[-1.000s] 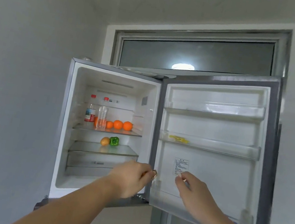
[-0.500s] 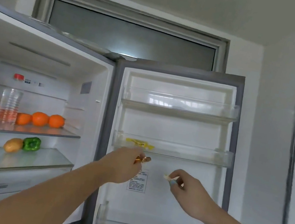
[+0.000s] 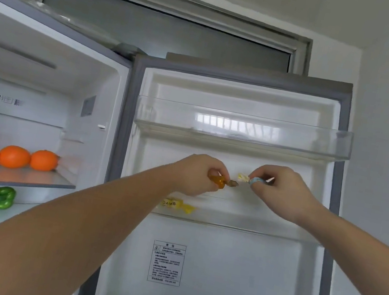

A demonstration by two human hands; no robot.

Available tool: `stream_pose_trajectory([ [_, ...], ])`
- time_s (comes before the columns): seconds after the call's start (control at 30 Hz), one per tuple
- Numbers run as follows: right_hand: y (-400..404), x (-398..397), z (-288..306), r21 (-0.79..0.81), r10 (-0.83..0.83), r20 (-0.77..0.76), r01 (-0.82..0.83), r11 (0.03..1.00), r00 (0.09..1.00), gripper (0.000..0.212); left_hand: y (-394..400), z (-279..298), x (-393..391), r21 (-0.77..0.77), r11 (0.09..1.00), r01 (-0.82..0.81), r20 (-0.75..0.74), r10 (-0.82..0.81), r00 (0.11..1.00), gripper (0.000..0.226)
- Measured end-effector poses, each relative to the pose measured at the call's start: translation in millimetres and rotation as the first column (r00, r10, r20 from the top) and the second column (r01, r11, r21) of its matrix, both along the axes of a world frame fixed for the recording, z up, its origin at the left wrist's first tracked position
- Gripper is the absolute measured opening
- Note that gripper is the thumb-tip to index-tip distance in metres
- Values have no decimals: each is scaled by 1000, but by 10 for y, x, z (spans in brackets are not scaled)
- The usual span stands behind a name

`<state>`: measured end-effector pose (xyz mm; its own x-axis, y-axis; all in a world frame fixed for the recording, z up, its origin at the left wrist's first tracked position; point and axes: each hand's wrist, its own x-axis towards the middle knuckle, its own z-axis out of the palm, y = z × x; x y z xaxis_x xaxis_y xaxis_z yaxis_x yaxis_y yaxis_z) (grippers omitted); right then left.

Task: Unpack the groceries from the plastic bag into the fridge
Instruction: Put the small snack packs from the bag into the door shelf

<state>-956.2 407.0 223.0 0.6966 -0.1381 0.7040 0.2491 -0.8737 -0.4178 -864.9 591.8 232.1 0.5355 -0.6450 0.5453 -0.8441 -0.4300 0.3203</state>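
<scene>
An amber-wrapped candy (image 3: 218,180) is pinched in the left hand (image 3: 199,174); a pale yellow and blue wrapped candy (image 3: 247,179) is pinched in the right hand (image 3: 281,191); both are held before the open fridge door (image 3: 243,98), above its middle door shelf (image 3: 252,225), where a yellow packet (image 3: 175,204) lies; oranges (image 3: 15,157) rest inside.

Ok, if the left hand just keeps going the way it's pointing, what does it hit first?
Probably the door's inner wall above the middle door shelf. The left hand, pinching an amber-wrapped candy, points forward over that shelf; depth is unclear.
</scene>
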Motion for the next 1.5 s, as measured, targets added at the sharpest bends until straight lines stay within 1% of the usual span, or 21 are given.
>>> stream_pose_trajectory([
  [0.07, -82, 137, 32, 46, 43, -166, -36, 998, 985, 8, -89, 36, 107, 52, 999, -3, -95, 8, 995, 26],
  [0.13, -109, 228, 54, 116, 126, -334, -92, 989, 934, 15, -131, 41, 184, 68, 998, 5, -144, 5, 990, 28],
  [0.17, -99, 261, 77, 136, 161, -396, -116, 984, 904, 19, -133, 44, 212, 80, 997, 8, -161, 5, 987, 25],
  [0.23, -54, 317, 125, 119, 177, -461, -137, 983, 870, 20, -120, 61, 244, 115, 993, 5, -174, 15, 985, 18],
  [0.33, 7, 439, 149, 57, 128, -483, -115, 992, 866, 16, -61, 43, 296, 159, 987, 5, -239, 34, 970, 20],
  [0.43, 27, 533, 107, -27, 71, -520, -100, 995, 851, 12, -18, -21, 338, 217, 974, 67, -326, 8, 945, 24],
  [0.6, -1, 562, 90, 32, 98, -546, -96, 995, 832, 12, -41, -17, 356, 166, 983, 77, -356, -13, 934, 21],
  [0.7, 2, 565, 84, 29, 98, -562, -99, 995, 821, 15, -45, -8, 323, 207, 974, 95, -350, -17, 937, 11],
  [0.77, 3, 555, 87, 4, 76, -575, -90, 996, 815, 15, -58, -2, 315, 233, 969, 79, -318, -1, 948, 10],
  [0.87, 2, 543, 96, -69, -7, -583, -41, 997, 812, 24, -77, -10, 350, 197, 980, 39, -273, 17, 962, 12],
  [0.97, 14, 541, 89, -89, -29, -584, -29, 996, 812, 31, -60, -17, 348, 130, 991, 27, -228, 3, 974, 14],
  [1.03, 22, 540, 89, -103, -42, -533, -16, 995, 845, 29, -55, -26, 320, 34, 999, 29, -215, -21, 976, 14],
  [1.07, 28, 533, 91, -111, -53, -475, 0, 994, 879, 27, -61, -27, 297, -19, 1000, 22, -188, -25, 982, 14],
  [1.1, 34, 518, 89, -124, -70, -383, 24, 992, 921, 26, -64, -31, 272, -69, 998, 6, -139, -16, 990, 14],
  [1.17, 48, 468, 63, -169, -129, -107, 110, 979, 986, 22, -57, -31, 215, -160, 987, -22, -33, 17, 999, 13],
  [1.2, 62, 424, 37, -170, -162, 35, 166, 971, 986, 20, -42, -32, 182, -196, 980, -24, -2, 24, 1000, 13],
  [1.23, 73, 369, -4, -155, -180, 134, 200, 967, 975, 18, -16, -37, 147, -224, 974, -20, 19, 25, 999, 12],
  [1.27, 89, 297, -53, -139, -172, 192, 200, 970, 966, 15, 16, -46, 101, -249, 968, -13, 43, 25, 999, 12],
  [1.33, 110, 131, -200, -169, -143, 213, 180, 969, 967, 11, 79, -94, 6, -297, 955, 28, 90, -1, 996, 12],
  [1.4, 115, -66, -386, -267, -189, 240, 252, 930, 952, 21, 112, -221, -98, -338, 934, 113, 145, -66, 987, 11],
  [1.5, 163, -410, -616, -314, -293, 243, 361, 878, 925, 34, 102, -534, -243, -299, 935, 190, 390, -62, 919, 23],
])
